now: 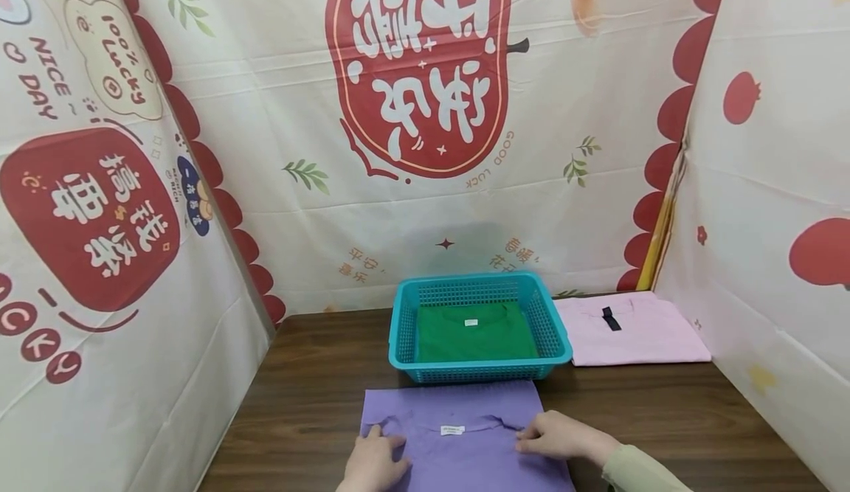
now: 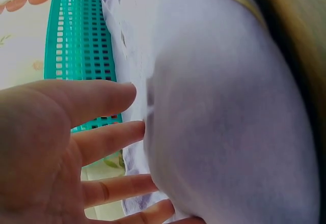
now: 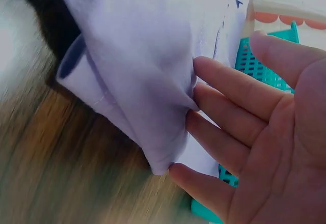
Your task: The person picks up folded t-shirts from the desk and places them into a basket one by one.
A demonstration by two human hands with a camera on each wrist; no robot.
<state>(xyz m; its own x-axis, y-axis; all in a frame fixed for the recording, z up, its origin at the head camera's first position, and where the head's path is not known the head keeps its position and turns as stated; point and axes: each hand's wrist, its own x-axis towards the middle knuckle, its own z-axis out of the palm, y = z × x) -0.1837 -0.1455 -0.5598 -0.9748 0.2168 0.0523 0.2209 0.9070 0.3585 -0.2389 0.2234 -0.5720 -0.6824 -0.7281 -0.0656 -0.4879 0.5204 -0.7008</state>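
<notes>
My left hand point(image 1: 376, 458) and right hand point(image 1: 559, 434), both uncurled, touch a purple cloth shirt point(image 1: 458, 459). I judge it light, limp; I'd pinch beside each hand.

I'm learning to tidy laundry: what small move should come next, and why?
Probably smooth the purple shirt outward: creases show either side of its collar label, and the left hand and right hand touch its opposite sides.

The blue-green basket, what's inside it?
Inside the basket lies a folded green shirt with a small white tag at its neck. The shirt covers most of the basket's bottom, so I can't see whether anything is underneath.
</notes>
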